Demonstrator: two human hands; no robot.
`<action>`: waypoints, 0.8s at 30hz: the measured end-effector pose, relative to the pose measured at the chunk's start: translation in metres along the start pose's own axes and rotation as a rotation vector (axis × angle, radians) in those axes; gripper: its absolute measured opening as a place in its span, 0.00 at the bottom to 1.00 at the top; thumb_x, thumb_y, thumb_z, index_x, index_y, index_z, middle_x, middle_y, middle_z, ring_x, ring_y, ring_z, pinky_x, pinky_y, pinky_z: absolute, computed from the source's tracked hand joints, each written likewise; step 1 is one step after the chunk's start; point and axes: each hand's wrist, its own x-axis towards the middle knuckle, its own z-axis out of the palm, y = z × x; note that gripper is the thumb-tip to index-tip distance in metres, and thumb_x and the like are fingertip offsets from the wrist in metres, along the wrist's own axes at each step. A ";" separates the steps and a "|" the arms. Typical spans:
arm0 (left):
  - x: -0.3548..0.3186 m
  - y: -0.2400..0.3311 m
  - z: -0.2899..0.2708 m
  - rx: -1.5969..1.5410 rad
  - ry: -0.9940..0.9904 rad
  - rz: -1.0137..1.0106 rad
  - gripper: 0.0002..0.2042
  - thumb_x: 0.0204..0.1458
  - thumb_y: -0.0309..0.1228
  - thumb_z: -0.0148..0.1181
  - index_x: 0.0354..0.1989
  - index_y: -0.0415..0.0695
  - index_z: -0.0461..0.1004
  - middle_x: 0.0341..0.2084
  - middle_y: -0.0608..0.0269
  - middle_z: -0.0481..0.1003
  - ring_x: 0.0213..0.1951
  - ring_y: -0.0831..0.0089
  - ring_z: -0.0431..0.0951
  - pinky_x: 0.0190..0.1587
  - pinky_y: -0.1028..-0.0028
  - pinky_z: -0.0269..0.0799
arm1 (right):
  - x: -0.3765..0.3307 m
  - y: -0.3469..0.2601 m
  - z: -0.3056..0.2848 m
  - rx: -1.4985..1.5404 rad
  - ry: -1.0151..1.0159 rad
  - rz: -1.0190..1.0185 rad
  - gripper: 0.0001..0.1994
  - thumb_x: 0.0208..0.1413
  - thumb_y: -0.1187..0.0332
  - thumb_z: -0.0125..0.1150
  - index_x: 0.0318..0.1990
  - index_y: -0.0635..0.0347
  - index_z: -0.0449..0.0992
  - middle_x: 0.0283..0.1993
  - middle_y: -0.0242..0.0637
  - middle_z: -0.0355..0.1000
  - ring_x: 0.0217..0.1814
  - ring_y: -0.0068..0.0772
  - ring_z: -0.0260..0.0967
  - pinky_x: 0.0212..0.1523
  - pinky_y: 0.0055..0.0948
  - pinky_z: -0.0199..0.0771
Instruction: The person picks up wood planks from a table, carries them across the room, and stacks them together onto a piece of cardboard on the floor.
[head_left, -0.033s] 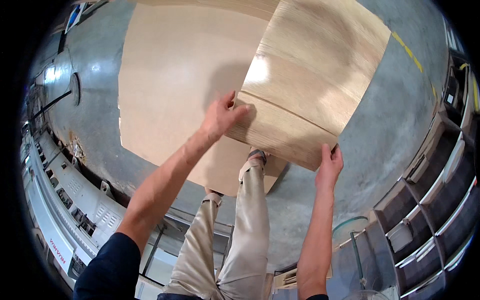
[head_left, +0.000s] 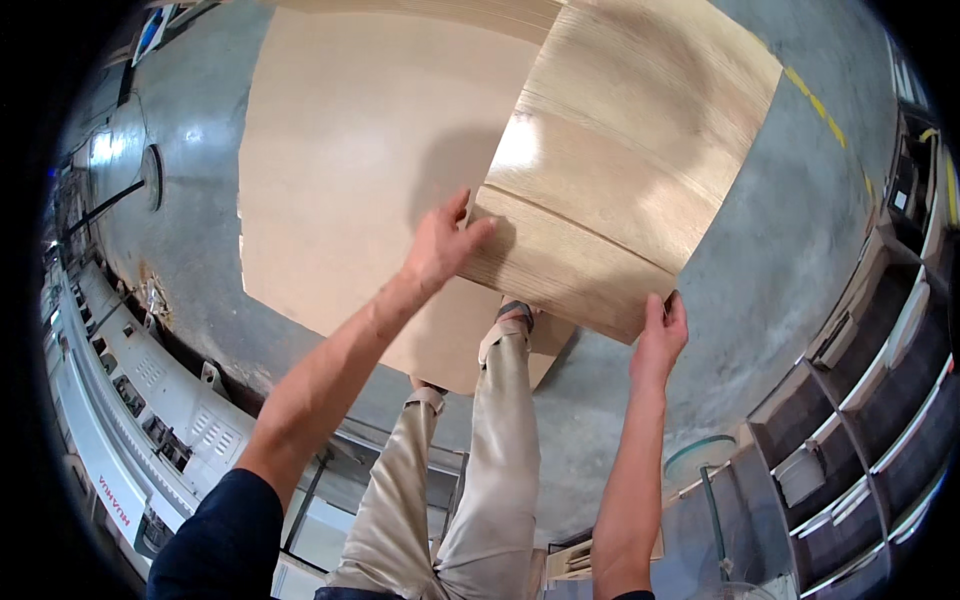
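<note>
A narrow wood-grain board lies crosswise between my hands, along the near edge of a larger pale wood-grain panel. My left hand grips its left end, thumb on the top face and the other fingers around the edge. At the right end my right hand is closed on the near corner, thumb on top and fingers partly hidden behind it. Whether the narrow board rests on a stack beneath is hidden. A thin dark gap separates it from the larger panel.
A broad tan sheet lies to the left, with chipped edges, on a grey floor. My feet are by its near edge. Grey machinery stands at left; dark compartment shelving at right. A round glass-like disc on a stand is near right.
My left hand has shifted very slightly toward me at the board's left end. My right hand and the larger panel look nearly unchanged.
</note>
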 end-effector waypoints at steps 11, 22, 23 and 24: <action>-0.044 0.016 0.025 0.085 0.217 0.170 0.26 0.51 0.30 0.56 0.58 0.34 0.60 0.44 0.42 0.72 0.44 0.53 0.75 0.47 0.63 0.70 | -0.033 -0.004 0.006 -0.360 0.273 -0.196 0.18 0.58 0.68 0.58 0.53 0.70 0.71 0.51 0.41 0.66 0.48 0.28 0.67 0.48 0.25 0.68; -0.135 -0.154 0.010 0.320 0.283 0.096 0.29 0.47 0.31 0.60 0.61 0.41 0.62 0.41 0.44 0.68 0.45 0.54 0.69 0.49 0.63 0.68 | -0.148 0.135 0.000 -0.321 0.231 -0.123 0.17 0.57 0.70 0.57 0.52 0.70 0.72 0.49 0.37 0.68 0.43 0.24 0.66 0.45 0.25 0.67; -0.121 -0.172 0.013 0.358 0.234 0.092 0.28 0.47 0.31 0.60 0.59 0.42 0.63 0.41 0.43 0.68 0.45 0.51 0.69 0.49 0.62 0.69 | -0.138 0.153 0.004 -0.326 0.229 -0.125 0.17 0.57 0.70 0.57 0.52 0.70 0.72 0.49 0.37 0.68 0.43 0.24 0.66 0.45 0.25 0.67; -0.106 -0.190 0.019 0.358 0.248 0.118 0.25 0.44 0.31 0.60 0.54 0.41 0.67 0.39 0.42 0.69 0.44 0.47 0.68 0.48 0.59 0.69 | -0.124 0.171 0.006 -0.242 0.196 -0.056 0.16 0.57 0.71 0.57 0.51 0.70 0.72 0.47 0.37 0.70 0.42 0.24 0.66 0.45 0.25 0.67</action>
